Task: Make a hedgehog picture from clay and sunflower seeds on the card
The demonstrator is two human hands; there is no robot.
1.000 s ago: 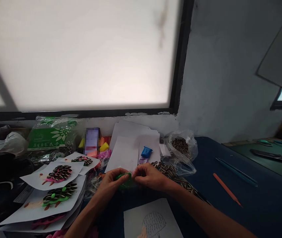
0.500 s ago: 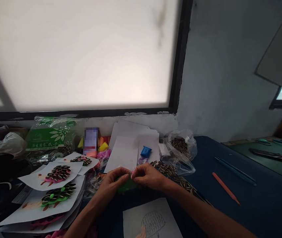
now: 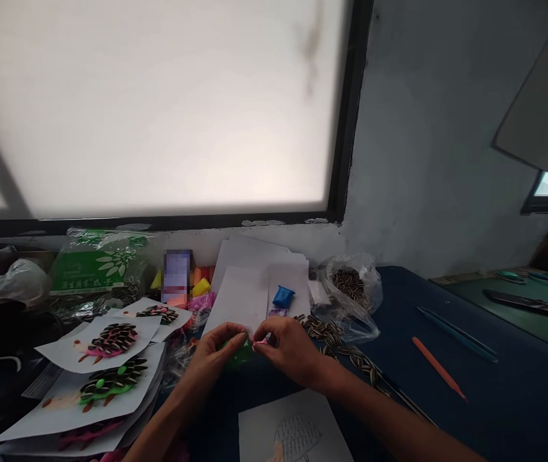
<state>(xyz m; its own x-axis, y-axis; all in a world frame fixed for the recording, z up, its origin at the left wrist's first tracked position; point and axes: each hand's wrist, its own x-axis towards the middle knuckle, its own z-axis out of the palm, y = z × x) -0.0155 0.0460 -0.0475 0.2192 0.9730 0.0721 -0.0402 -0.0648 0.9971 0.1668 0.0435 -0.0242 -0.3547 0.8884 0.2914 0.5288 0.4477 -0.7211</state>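
Observation:
My right hand (image 3: pixel 292 351) pinches a small piece of pink clay (image 3: pixel 258 345) between thumb and fingertips. Just to its left, my left hand (image 3: pixel 219 351) has thumb and forefinger pressed together; whatever is between them is too small to make out. Behind the left fingertips lies a shiny green packet (image 3: pixel 241 354), partly hidden. Below both hands is a white sheet (image 3: pixel 259 430) with a pencil-drawn hedgehog, its face part covered in pale clay. Loose striped sunflower seeds (image 3: pixel 323 330) are spread beyond my right wrist.
Finished hedgehog pictures (image 3: pixel 110 340) are stacked at left. A blue packet (image 3: pixel 283 296) rests on white paper (image 3: pixel 240 295) at the back, beside a bag of seeds (image 3: pixel 348 283). An orange tool (image 3: pixel 440 369) and a blue pen-like tool (image 3: pixel 457 333) lie at right.
My fingertips, together on the pink bit before, are now slightly apart. The pink clay stays with my right hand, which has turned and shifted a little.

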